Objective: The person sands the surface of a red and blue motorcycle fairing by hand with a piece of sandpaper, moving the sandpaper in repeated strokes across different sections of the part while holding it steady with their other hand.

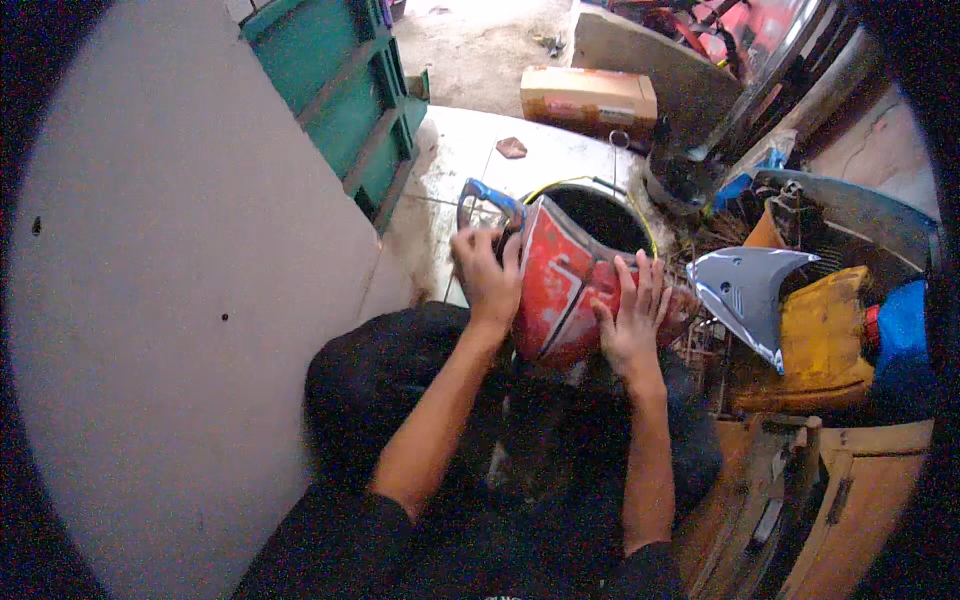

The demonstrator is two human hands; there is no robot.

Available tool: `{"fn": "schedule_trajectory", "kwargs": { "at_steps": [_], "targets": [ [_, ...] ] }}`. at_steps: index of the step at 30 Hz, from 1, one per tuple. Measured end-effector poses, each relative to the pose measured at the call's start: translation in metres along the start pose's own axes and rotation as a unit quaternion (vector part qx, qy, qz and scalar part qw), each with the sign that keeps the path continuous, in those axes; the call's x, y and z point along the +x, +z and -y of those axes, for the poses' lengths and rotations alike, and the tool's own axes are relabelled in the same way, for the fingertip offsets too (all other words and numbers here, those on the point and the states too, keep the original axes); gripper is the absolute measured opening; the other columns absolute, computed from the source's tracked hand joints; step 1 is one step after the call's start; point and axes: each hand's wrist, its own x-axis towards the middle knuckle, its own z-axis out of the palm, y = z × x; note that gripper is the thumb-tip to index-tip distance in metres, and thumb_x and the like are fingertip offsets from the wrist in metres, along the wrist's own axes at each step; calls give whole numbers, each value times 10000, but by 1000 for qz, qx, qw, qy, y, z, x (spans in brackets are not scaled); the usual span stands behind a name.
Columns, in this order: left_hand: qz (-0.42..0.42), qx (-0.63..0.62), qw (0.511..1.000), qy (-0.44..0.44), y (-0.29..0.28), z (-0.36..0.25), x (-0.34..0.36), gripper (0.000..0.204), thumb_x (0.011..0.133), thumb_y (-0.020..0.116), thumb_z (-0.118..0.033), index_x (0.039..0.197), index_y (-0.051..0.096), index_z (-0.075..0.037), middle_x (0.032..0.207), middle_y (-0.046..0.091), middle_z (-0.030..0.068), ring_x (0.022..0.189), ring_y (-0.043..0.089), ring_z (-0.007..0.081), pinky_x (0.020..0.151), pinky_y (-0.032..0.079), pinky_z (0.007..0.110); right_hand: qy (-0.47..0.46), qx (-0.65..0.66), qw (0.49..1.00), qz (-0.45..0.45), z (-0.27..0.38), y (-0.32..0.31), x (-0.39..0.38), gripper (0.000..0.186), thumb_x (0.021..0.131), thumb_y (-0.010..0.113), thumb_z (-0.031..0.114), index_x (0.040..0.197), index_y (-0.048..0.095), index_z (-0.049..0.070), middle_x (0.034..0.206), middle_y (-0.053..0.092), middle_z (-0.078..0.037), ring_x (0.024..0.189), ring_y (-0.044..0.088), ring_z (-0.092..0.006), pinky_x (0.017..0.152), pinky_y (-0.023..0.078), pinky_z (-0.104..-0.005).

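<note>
Both hands hold a scuffed red plastic panel point(555, 310) with dark and white stripes, above my dark-clothed lap. My left hand point(485, 280) is closed around its left end, beside a blue-and-dark angled piece point(485, 195); some fingertips are hard to make out. My right hand point(630, 315) grips the right side, fingers spaced along the upper edge and thumb on the red face. Just behind the panel is a dark round tub point(590, 208) with a yellow rim, partly hidden.
A white wall point(160, 280) and green door point(330, 90) stand left. A cardboard box point(585, 92) sits on the floor beyond the white tiles point(450, 140). Right are a grey panel point(745, 290), yellow jerrycan point(825, 330), blue container point(900, 340), wooden cabinet point(860, 490) and clutter.
</note>
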Motion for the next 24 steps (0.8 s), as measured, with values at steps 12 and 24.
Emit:
{"fn": "schedule_trajectory", "kwargs": {
  "at_steps": [12,24],
  "targets": [
    [13,5,1000,6,3,1,15,212,878,682,-210,930,598,-23,1052,494,172,1009,488,348,914,377,438,2,-6,1000,4,-3,5,-1,644,974,447,516,1515,304,197,1610,181,-105,1504,72,-346,1158,15,-632],
    [28,20,999,-28,-5,11,-4,276,880,697,-246,990,610,-8,1080,492,170,1043,493,340,935,398,432,2,2,1000,9,-9,3,0,644,967,464,515,1512,312,208,1614,168,-106,1505,59,-346,1165,13,-621]
  ]
}}
